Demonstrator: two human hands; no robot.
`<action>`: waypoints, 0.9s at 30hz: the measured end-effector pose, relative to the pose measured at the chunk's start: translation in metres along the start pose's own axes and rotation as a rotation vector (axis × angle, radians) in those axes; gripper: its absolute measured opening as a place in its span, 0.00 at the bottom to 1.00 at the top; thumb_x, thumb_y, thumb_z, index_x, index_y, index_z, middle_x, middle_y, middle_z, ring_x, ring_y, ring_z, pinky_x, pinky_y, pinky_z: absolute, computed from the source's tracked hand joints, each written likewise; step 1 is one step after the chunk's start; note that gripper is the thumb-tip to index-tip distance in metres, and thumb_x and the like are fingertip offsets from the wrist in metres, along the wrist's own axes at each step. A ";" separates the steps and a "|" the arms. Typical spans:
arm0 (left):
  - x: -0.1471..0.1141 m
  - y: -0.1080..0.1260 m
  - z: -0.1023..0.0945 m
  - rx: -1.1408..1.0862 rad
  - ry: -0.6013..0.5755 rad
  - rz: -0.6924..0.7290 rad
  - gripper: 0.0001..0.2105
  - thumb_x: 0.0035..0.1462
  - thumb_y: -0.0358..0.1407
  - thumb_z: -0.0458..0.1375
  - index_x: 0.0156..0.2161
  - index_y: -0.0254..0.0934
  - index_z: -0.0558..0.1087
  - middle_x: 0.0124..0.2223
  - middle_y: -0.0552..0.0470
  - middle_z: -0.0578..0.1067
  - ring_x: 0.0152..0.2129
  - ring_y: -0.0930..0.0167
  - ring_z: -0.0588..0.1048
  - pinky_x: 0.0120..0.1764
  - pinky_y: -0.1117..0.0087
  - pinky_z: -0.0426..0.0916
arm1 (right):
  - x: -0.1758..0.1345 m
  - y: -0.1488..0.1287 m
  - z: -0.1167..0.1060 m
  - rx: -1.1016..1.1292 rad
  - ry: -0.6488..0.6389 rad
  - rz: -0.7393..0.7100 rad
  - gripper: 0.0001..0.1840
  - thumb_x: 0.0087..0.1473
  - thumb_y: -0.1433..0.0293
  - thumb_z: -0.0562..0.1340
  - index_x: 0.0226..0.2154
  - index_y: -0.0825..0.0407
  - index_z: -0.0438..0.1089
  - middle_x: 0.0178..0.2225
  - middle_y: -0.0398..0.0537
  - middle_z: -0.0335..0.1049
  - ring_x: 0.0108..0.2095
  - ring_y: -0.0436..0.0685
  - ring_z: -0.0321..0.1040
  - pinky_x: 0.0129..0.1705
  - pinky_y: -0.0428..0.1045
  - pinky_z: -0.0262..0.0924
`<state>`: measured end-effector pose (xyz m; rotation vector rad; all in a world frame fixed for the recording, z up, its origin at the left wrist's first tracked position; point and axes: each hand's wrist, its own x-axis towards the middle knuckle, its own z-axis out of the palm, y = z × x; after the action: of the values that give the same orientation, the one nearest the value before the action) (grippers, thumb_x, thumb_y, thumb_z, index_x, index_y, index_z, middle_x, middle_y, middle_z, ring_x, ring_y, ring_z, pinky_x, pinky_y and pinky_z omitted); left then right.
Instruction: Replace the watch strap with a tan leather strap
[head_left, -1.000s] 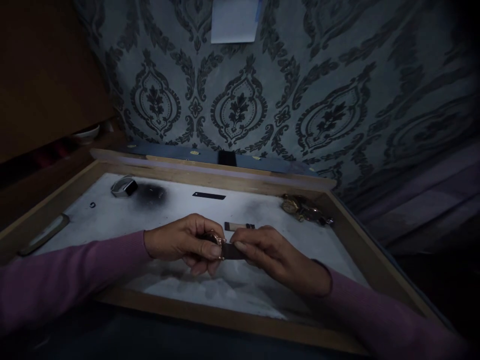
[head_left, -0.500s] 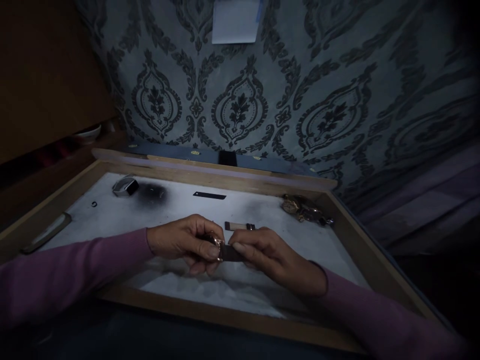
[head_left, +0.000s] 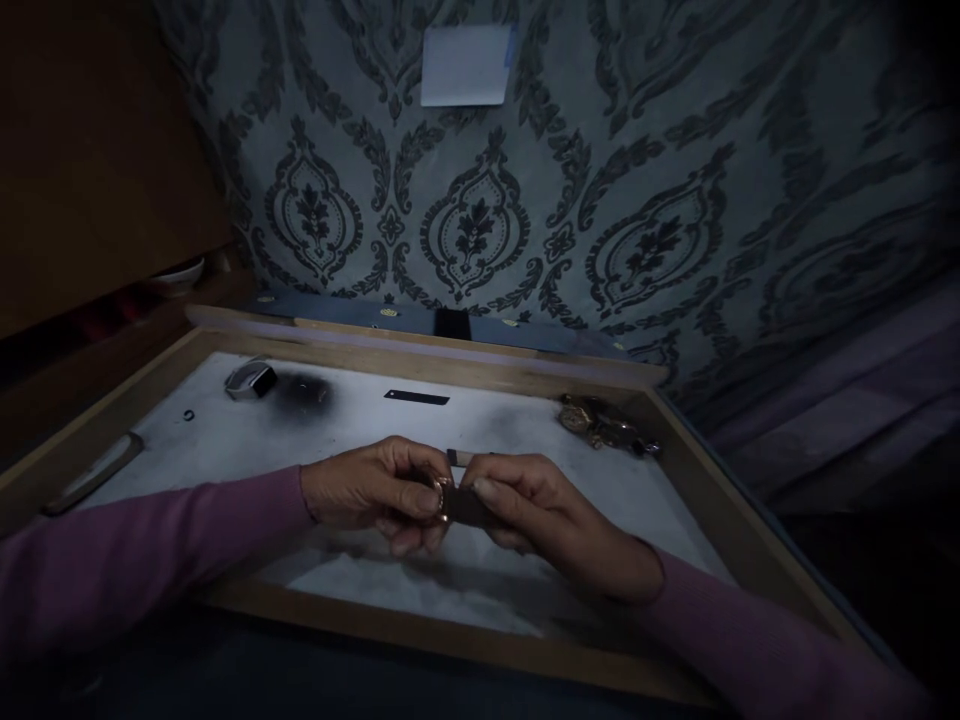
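Over the tray, my left hand is closed around a gold-coloured watch case, which its fingers largely cover. My right hand pinches a dark watch strap between thumb and fingers. One end of that strap meets the side of the case; whether it is fastened there I cannot tell. Behind my right fingers lies another strap piece, mostly hidden by the hand.
A shallow wooden-walled tray with a white base surrounds the work. On it lie a silver watch, a flat black strip, several tangled watches, a small dark ring and a curved strap-like piece.
My right hand has shifted slightly, now covering more of the loose strap piece behind it. The watch case and strap have turned a little in my hands. The view has tilted slightly.
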<state>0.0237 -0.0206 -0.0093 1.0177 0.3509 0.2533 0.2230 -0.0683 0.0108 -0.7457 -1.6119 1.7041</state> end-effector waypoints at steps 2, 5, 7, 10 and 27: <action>0.000 0.002 -0.001 0.031 0.023 0.026 0.19 0.46 0.45 0.70 0.30 0.35 0.67 0.24 0.53 0.78 0.12 0.78 0.69 0.15 0.79 0.52 | 0.001 -0.001 -0.003 -0.067 0.011 -0.007 0.21 0.61 0.55 0.58 0.25 0.54 0.62 0.19 0.35 0.50 0.17 0.44 0.44 0.18 0.43 0.38; -0.001 0.005 -0.002 0.071 0.044 0.061 0.18 0.47 0.45 0.69 0.29 0.34 0.67 0.24 0.54 0.77 0.13 0.79 0.69 0.15 0.79 0.51 | 0.002 -0.001 -0.007 -0.138 0.022 -0.001 0.22 0.62 0.54 0.56 0.25 0.54 0.61 0.19 0.36 0.51 0.18 0.44 0.45 0.19 0.43 0.40; -0.002 0.006 -0.003 0.102 0.059 0.066 0.18 0.48 0.44 0.68 0.30 0.33 0.68 0.24 0.54 0.76 0.13 0.79 0.69 0.16 0.79 0.52 | 0.002 -0.002 -0.008 -0.190 0.028 -0.004 0.22 0.62 0.54 0.56 0.26 0.54 0.62 0.20 0.36 0.51 0.19 0.45 0.46 0.19 0.43 0.41; -0.003 0.008 -0.003 0.151 0.073 0.061 0.16 0.49 0.43 0.68 0.30 0.33 0.68 0.25 0.55 0.75 0.14 0.79 0.68 0.16 0.79 0.55 | 0.001 -0.001 -0.010 -0.272 0.023 -0.023 0.22 0.63 0.55 0.55 0.26 0.54 0.63 0.19 0.36 0.51 0.19 0.46 0.47 0.20 0.43 0.42; -0.007 0.010 -0.002 0.342 0.166 0.152 0.10 0.55 0.38 0.62 0.32 0.33 0.68 0.27 0.55 0.73 0.16 0.80 0.68 0.20 0.78 0.58 | 0.003 0.002 -0.014 -0.441 0.025 -0.061 0.22 0.65 0.56 0.52 0.27 0.54 0.64 0.20 0.37 0.51 0.20 0.47 0.46 0.22 0.45 0.44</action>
<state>0.0161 -0.0166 -0.0006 1.3671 0.4790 0.4260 0.2317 -0.0574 0.0076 -0.9097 -1.9989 1.3013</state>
